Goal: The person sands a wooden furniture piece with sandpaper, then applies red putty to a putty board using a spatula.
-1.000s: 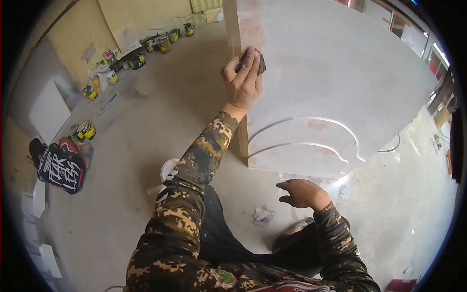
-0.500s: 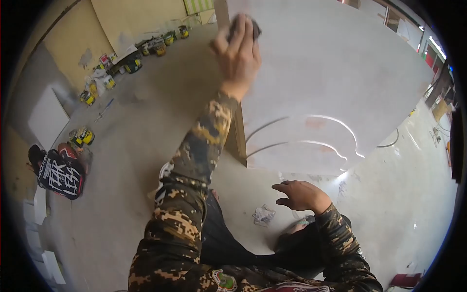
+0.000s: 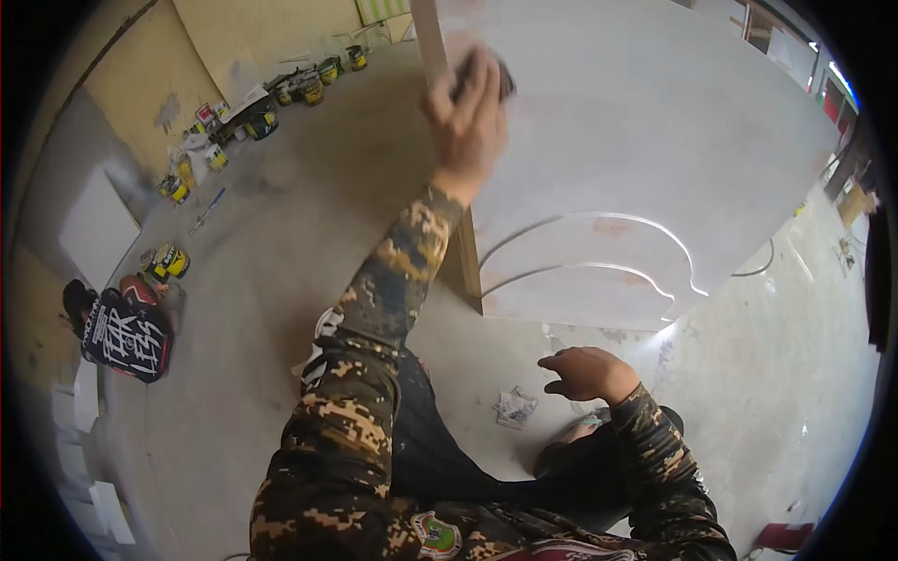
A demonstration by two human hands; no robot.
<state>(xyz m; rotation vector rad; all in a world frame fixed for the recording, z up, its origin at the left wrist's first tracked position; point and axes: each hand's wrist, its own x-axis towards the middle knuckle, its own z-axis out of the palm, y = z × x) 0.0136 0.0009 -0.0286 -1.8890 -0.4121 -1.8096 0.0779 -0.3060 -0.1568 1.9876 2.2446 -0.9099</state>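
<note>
A large grey-white panel (image 3: 599, 140) stands upright before me, with curved grooves low on its face and patches of reddish brown. My left hand (image 3: 468, 131) is stretched far up to the panel's left edge. Its fingers are wrapped over a dark sanding pad (image 3: 506, 82), pressed on the panel's face; the hand covers most of the pad. Below the panel, my right hand (image 3: 591, 374) hangs over my bent knee, holding nothing, with thumb and forefinger apart.
A crumpled scrap of paper (image 3: 515, 409) lies on the floor between my feet. Paint cans (image 3: 311, 91) line the yellow wall at the left. A person in a black shirt (image 3: 131, 335) sits low at the far left. White blocks (image 3: 110, 511) lie along the left side.
My left hand has slid a little down the panel with the sanding pad. My right hand stays over the knee. The whole view has shifted slightly.
</note>
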